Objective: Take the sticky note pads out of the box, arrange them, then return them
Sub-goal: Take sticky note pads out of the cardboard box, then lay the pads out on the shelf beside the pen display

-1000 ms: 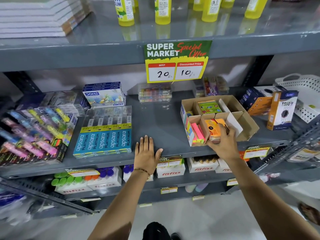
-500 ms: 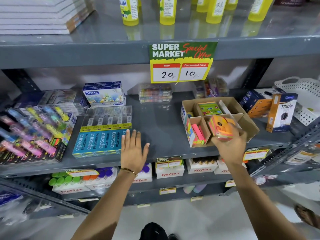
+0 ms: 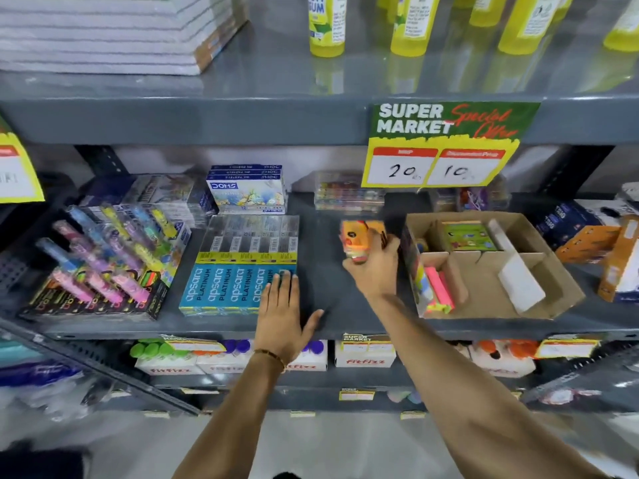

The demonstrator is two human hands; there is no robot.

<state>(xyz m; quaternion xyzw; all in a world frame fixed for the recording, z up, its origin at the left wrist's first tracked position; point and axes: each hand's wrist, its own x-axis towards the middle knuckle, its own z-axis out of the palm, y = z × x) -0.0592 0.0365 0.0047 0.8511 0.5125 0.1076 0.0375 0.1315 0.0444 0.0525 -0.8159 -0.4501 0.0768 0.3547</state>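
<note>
A brown cardboard box (image 3: 539, 233) with dividers stands on the grey shelf (image 3: 321, 326), right of centre. Pink sticky note pads (image 3: 439, 285) stand in its front left compartment, and a green pack (image 3: 466, 235) lies at its back. My right hand (image 3: 375, 267) grips an orange and yellow stack of sticky note pads (image 3: 358, 240) above the bare shelf, just left of the box. My left hand (image 3: 283, 312) lies flat on the shelf with fingers apart, its fingertips touching the blue pencil boxes.
Blue Apsara pencil boxes (image 3: 238, 271) and a display of pens (image 3: 103, 261) fill the shelf's left. A Doms box (image 3: 247, 191) and clear cases (image 3: 347, 195) sit behind. Orange and blue cartons (image 3: 587, 233) stand right of the box. Yellow bottles (image 3: 326, 25) line the upper shelf.
My right hand has lifted the orange stack out of the box and carried it left over the bare shelf. My left hand has shifted left, up against the pencil boxes. The view has panned left.
</note>
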